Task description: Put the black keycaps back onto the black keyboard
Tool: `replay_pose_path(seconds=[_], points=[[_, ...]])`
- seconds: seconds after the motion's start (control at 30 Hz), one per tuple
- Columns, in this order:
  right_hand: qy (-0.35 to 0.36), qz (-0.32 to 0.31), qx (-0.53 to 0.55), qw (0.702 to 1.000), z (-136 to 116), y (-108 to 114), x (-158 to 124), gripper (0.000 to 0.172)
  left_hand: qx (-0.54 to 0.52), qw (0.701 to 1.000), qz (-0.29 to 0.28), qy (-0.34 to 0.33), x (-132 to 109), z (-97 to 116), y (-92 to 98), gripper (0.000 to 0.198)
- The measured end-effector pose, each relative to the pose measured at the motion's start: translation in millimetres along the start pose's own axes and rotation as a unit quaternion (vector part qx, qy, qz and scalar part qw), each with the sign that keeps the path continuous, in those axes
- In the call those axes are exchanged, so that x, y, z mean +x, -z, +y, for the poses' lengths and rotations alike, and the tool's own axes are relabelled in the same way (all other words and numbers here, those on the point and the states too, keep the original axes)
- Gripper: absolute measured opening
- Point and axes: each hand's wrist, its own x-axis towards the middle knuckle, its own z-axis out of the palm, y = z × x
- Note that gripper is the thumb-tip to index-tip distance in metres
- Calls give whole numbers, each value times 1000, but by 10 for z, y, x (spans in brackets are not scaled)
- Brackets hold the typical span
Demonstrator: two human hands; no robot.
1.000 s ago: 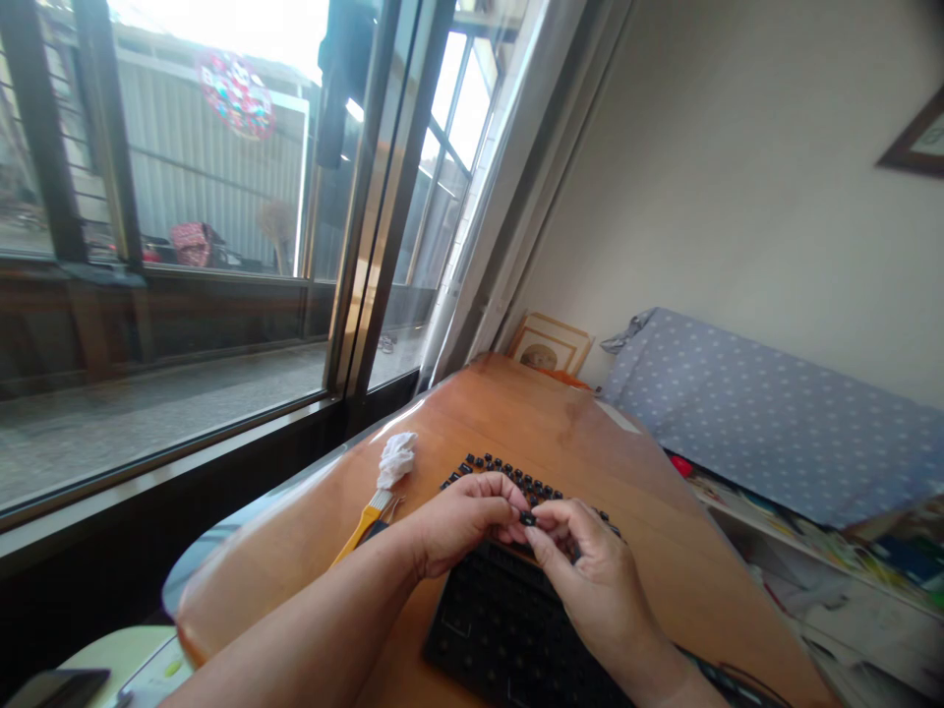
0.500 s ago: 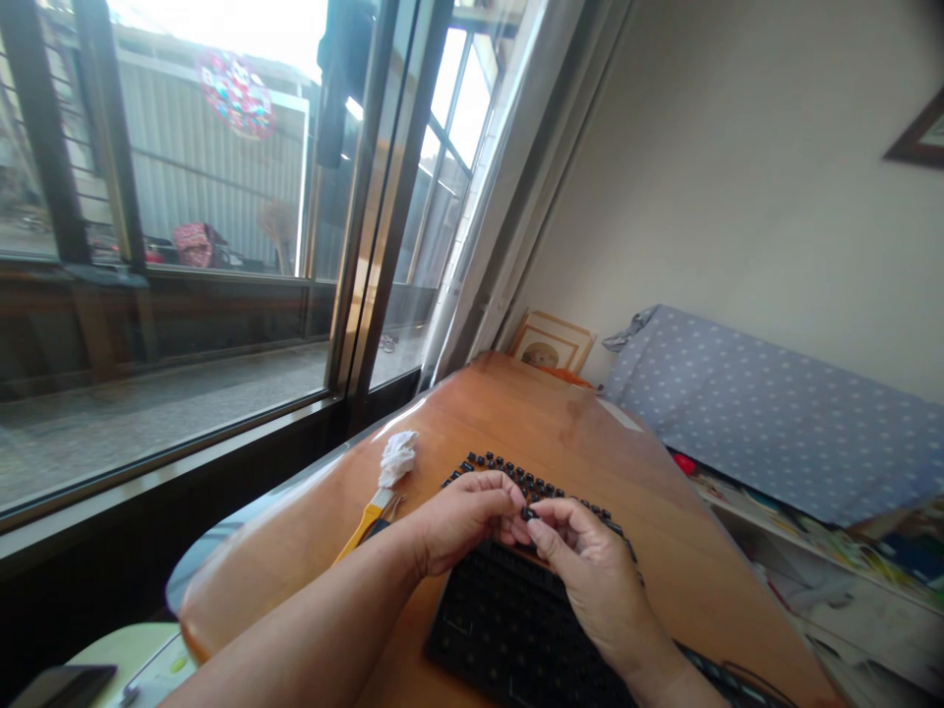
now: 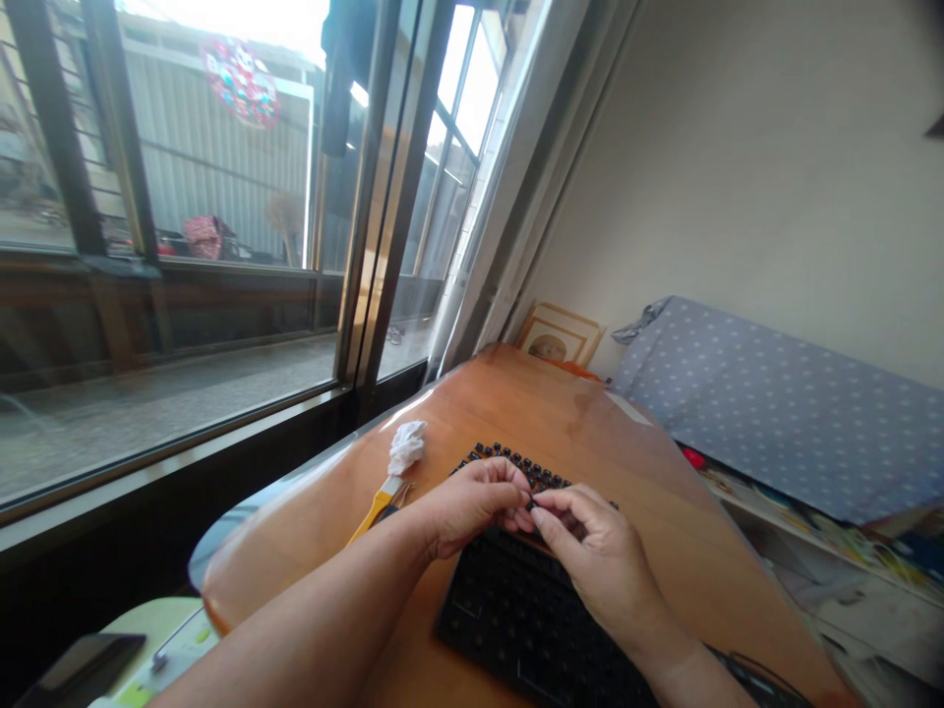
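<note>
A small black keycap [image 3: 532, 502] is pinched between the fingertips of both hands, mostly hidden by them. My left hand [image 3: 483, 501] is closed on its left side, with the fingers curled. From the right, my right hand [image 3: 590, 541] grips it between thumb and forefinger. Below the hands lies a black keyboard base [image 3: 508, 619], its key positions bare of caps. Beyond them, several loose black keycaps [image 3: 508, 454] stand in rows on the wooden table [image 3: 567, 413], partly covered by my hands.
Left of the keycaps lies a yellow-handled brush [image 3: 373, 509] beside a crumpled white tissue [image 3: 407, 444]. A dark phone [image 3: 88, 669] rests on a pale green surface at lower left. Picture frames [image 3: 557, 334] lean at the table's far end. A shelf under a dotted cloth [image 3: 774, 413] stands at right.
The view has shifted slightly, so the scene sits a little to the right. Both hands stay together at the keycap, which is now more covered by the fingers.
</note>
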Motion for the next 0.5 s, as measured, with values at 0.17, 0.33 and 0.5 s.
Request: replay_pose_path(seconds=[0.17,0.33,0.5], points=[[4,-5,-33,999,9,3,22,20,19,999,32,0,-3,22,3,24],[-27,-6,-28,999,-4,-111,31,25,9,985,165,-52,43,80,96,24],[-45,-48,-6,998,64,-299,76,27,-33,958,268,-91,107,97,224,21]])
